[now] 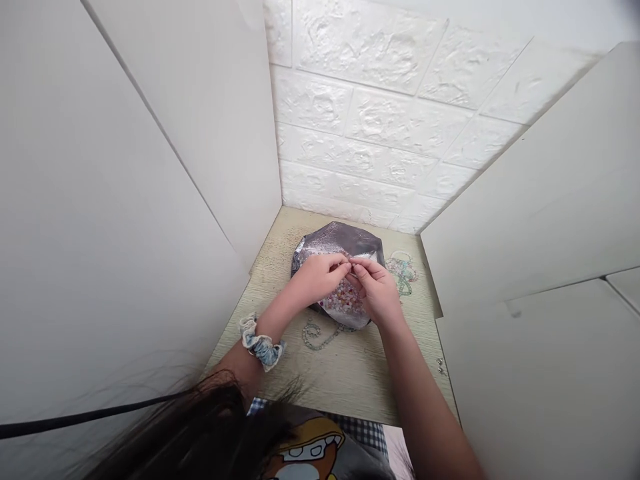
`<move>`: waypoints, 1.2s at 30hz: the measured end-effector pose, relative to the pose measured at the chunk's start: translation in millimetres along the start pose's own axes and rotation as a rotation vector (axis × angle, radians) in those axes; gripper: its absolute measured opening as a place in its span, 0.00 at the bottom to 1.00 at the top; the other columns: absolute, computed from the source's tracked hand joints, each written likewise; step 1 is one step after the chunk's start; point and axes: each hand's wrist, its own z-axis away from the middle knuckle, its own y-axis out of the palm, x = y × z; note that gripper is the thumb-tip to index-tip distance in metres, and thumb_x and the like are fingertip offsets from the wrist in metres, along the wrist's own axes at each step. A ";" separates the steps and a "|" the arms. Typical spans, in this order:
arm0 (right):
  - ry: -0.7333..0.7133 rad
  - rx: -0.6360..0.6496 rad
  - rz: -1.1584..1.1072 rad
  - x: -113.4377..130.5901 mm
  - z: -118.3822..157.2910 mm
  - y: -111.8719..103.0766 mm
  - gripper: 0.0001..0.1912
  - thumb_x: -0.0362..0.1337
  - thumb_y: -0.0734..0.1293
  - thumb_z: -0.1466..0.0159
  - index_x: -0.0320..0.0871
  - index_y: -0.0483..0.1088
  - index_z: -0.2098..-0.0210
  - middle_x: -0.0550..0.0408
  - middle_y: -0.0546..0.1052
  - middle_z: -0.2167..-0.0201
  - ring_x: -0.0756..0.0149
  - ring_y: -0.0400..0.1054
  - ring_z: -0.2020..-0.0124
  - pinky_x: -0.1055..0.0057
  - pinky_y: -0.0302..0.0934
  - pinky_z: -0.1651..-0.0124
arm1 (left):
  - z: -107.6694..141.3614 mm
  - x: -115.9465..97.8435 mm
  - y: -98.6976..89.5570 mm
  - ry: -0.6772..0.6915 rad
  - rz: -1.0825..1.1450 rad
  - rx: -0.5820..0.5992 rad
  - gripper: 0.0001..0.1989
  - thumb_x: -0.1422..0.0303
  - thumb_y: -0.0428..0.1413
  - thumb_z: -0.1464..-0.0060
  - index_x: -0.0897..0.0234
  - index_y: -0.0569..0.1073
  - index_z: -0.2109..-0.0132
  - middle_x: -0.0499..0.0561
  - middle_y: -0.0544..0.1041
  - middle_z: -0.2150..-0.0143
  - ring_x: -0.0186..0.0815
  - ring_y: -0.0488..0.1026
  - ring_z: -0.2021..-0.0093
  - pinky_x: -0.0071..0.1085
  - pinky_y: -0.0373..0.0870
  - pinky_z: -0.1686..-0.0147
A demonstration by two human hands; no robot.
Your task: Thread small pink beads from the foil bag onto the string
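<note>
My left hand and my right hand hover over a crumpled silver foil pouch, their fingertips meeting near its opening. Whatever the fingertips pinch is too small to tell. Below them, a heap of small pink and white beads lies in the pouch, partly hidden by my hands. A strand of pale beads rests on the tabletop just below the pouch, and a tangled multicoloured bead strand lies to its right. A patterned fabric scrunchie circles my left wrist.
A light wood-grain tabletop is boxed in by white side panels and a white brick-textured back wall. Small metal pieces lie at the right edge. Dark hair hangs across the lower view.
</note>
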 end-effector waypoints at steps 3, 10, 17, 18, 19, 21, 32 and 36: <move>-0.021 0.009 0.011 0.2 1.2 -0.2 0.09 0.39 0.67 0.52 0.44 0.70 0.71 0.58 0.74 0.70 0.71 0.68 0.66 0.68 0.63 0.56 | 0.2 1.2 -0.4 0.023 0.003 0.012 0.13 0.64 0.44 0.49 0.64 0.69 0.74 0.45 0.65 0.79 0.29 0.60 0.76 0.26 0.53 0.76; -0.028 -0.028 0.010 3.2 2.7 1.6 0.08 0.38 0.67 0.52 0.43 0.70 0.71 0.58 0.74 0.71 0.73 0.68 0.68 0.71 0.64 0.59 | -0.5 1.9 -0.8 0.045 0.053 0.025 0.14 0.64 0.44 0.49 0.65 0.71 0.71 0.46 0.70 0.75 0.29 0.63 0.73 0.25 0.56 0.72; -0.037 -0.004 0.032 1.1 2.1 -0.3 0.08 0.38 0.67 0.51 0.43 0.70 0.70 0.58 0.74 0.71 0.73 0.68 0.68 0.70 0.64 0.58 | -0.3 0.0 -1.5 0.035 0.056 0.023 0.13 0.65 0.45 0.50 0.65 0.72 0.71 0.46 0.70 0.76 0.29 0.63 0.74 0.26 0.56 0.72; -0.037 0.000 0.042 0.6 1.9 -0.6 0.08 0.38 0.67 0.51 0.43 0.70 0.70 0.58 0.74 0.71 0.72 0.68 0.67 0.70 0.64 0.58 | -0.2 -0.2 -1.6 0.034 0.057 0.023 0.13 0.65 0.45 0.50 0.65 0.72 0.71 0.46 0.70 0.76 0.29 0.63 0.74 0.25 0.56 0.72; -0.039 0.003 0.050 0.2 1.8 -0.7 0.08 0.38 0.67 0.51 0.43 0.70 0.70 0.58 0.74 0.71 0.72 0.68 0.67 0.70 0.64 0.58 | -0.1 -0.4 -1.6 0.032 0.054 0.021 0.13 0.66 0.45 0.50 0.65 0.73 0.71 0.46 0.70 0.76 0.29 0.63 0.74 0.25 0.56 0.72; -0.042 0.004 0.055 -0.2 1.6 -0.7 0.08 0.38 0.67 0.50 0.43 0.71 0.70 0.58 0.74 0.70 0.72 0.68 0.67 0.70 0.64 0.58 | 0.3 -0.9 -1.7 0.028 0.042 0.013 0.13 0.66 0.45 0.50 0.65 0.72 0.71 0.46 0.70 0.76 0.28 0.63 0.74 0.25 0.56 0.72; -0.053 -0.006 0.025 0.3 2.7 -0.4 0.08 0.38 0.67 0.50 0.44 0.71 0.70 0.59 0.74 0.70 0.73 0.68 0.67 0.72 0.65 0.59 | 0.9 -2.2 -1.6 0.025 0.008 0.006 0.13 0.66 0.45 0.50 0.67 0.69 0.76 0.44 0.64 0.81 0.27 0.59 0.77 0.25 0.52 0.76; -0.062 0.003 0.033 -0.1 2.1 0.1 0.07 0.37 0.67 0.50 0.44 0.71 0.70 0.59 0.74 0.71 0.74 0.69 0.67 0.74 0.65 0.60 | 1.0 -2.6 -1.7 0.025 -0.004 0.002 0.13 0.66 0.45 0.50 0.66 0.69 0.76 0.44 0.64 0.81 0.26 0.58 0.77 0.24 0.52 0.76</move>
